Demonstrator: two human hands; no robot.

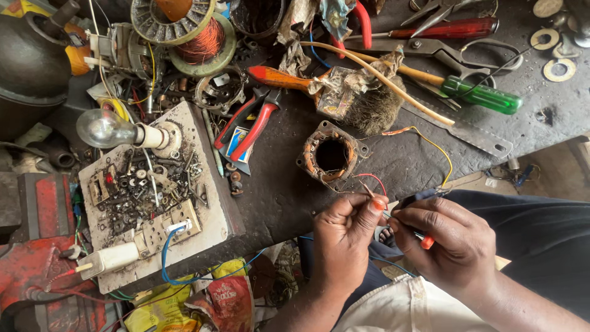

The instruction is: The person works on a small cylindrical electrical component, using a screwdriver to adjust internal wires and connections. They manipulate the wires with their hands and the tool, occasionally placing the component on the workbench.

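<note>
On the cluttered dark workbench point(405, 160), the left hand point(344, 237) pinches a thin, floppy red wire point(373, 179) near its end while the right hand point(445, 243) grips a small tool point(424, 238).

the workbench point(405, 160) is dark, matt and grimy. the motor stator point(332, 155) shows dull rusted metal around coppery windings. the wire spool point(200, 40) carries glossy copper wire. the pliers point(252, 120) have smooth red plastic grips, and the green screwdriver point(482, 95) has a translucent glossy plastic handle. the light bulb point(104, 128) is clear shiny glass. the brush point(375, 107) has coarse bristles and a painted wooden handle. the scissors point(455, 52) are worn grey metal.
</note>
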